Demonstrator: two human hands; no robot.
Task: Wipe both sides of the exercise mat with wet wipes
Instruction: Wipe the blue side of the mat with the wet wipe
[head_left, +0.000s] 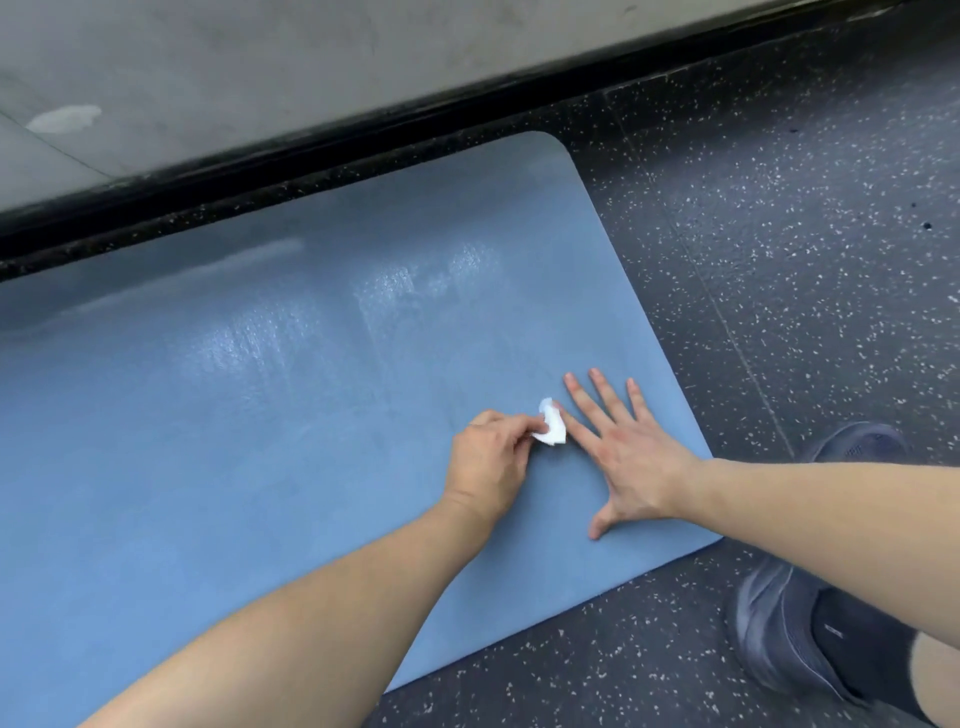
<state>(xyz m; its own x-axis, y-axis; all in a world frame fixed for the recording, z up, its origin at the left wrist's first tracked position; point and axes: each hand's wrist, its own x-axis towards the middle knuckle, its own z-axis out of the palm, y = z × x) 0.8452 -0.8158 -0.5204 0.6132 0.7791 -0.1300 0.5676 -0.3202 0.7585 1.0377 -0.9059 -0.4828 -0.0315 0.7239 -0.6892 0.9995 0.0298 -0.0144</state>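
Head view: left hand (485, 457) fingers pinch wet wipe (707, 428) on blue mat (260, 441); right hand (631, 457) fingers splayed flat beside it.

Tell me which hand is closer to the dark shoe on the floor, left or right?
Right. The right hand lies flat on the blue mat near its edge, on the side toward the shoe. The left hand, pinching the white wipe, sits farther in on the mat.

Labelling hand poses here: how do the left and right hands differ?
The left hand is curled, pinching a white wipe; the right hand lies flat with fingers spread, holding nothing. The left is nearer the mat's middle, the right nearer its end. Both are bare, over the mat.
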